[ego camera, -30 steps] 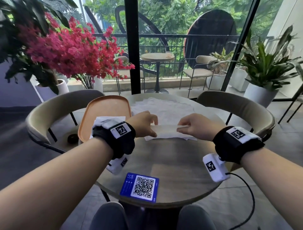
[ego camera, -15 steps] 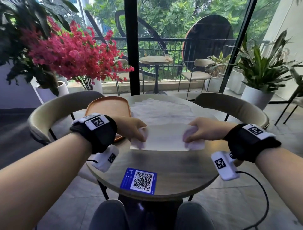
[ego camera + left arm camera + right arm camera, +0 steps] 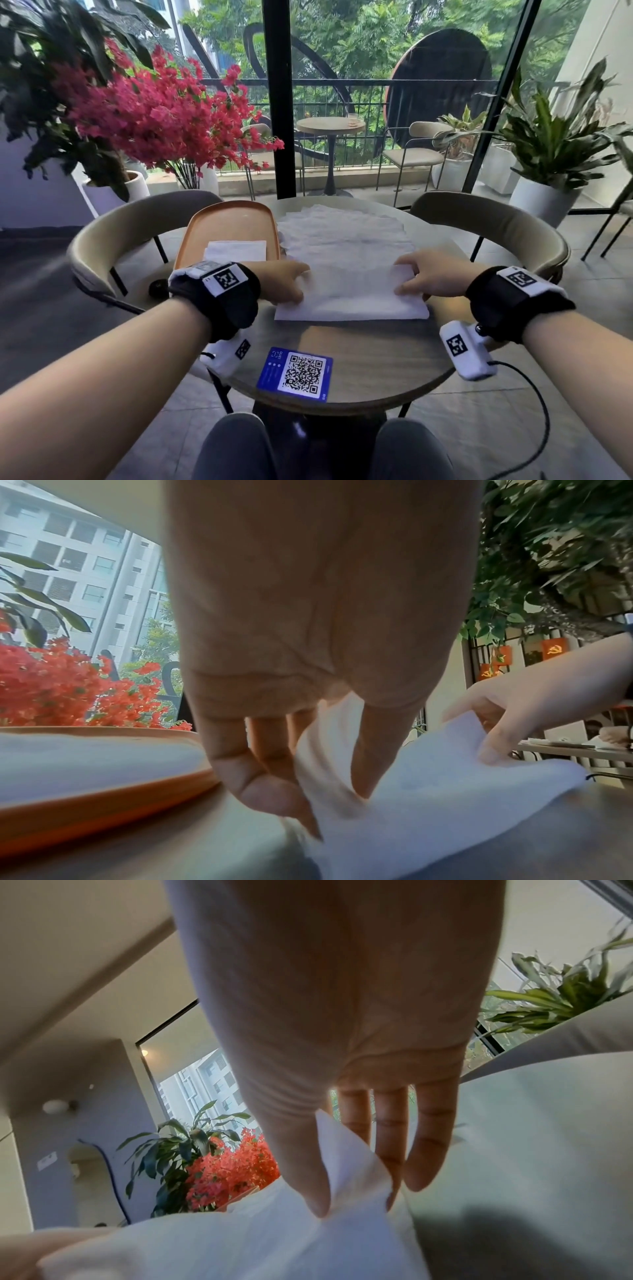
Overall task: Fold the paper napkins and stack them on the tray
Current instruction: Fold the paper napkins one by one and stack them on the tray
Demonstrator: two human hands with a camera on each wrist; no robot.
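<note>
Head view: round table [image 3: 359,370] w/ white napkin [image 3: 352,294] lying near its middle, long axis running left-right, near edge parallel to the person, far part lifted a bit at both ends. Left hand [image 3: 279,282] pinches napkin's left end, right hand [image 3: 433,277] pinches the right end, fingers curled on paper at both. Behind it a spread of unfolded napkins [image 3: 342,229] on far half of table, edges fanned. Orange tray [image 3: 229,222] at table's left-far side, long axis pointing away from the person; one folded napkin [image 3: 236,250] lies in it, near end, long side left-right. Blue QR card [image 3: 296,374] at near table edge, small text on it too small to read. Black wrist bands w/ square marker tags on both wrists. Left wrist view: left hand [image 3: 308,669] w/ thumb and fingers clamped on napkin [image 3: 428,804] edge, paper rising between them; tray rim [image 3: 103,799] just beside hand to the left, pale sheet in it; right hand [image 3: 507,704] across, holding the other end. Red hammer-and-sickle emblems on panels in bkgd, no legible writing. Right wrist view: right hand [image 3: 342,1042] thumb and index finger pinch a raised fold of napkin [image 3: 257,1231], other fingers straight down beside it; blurry, table mostly hidden under paper.
</note>
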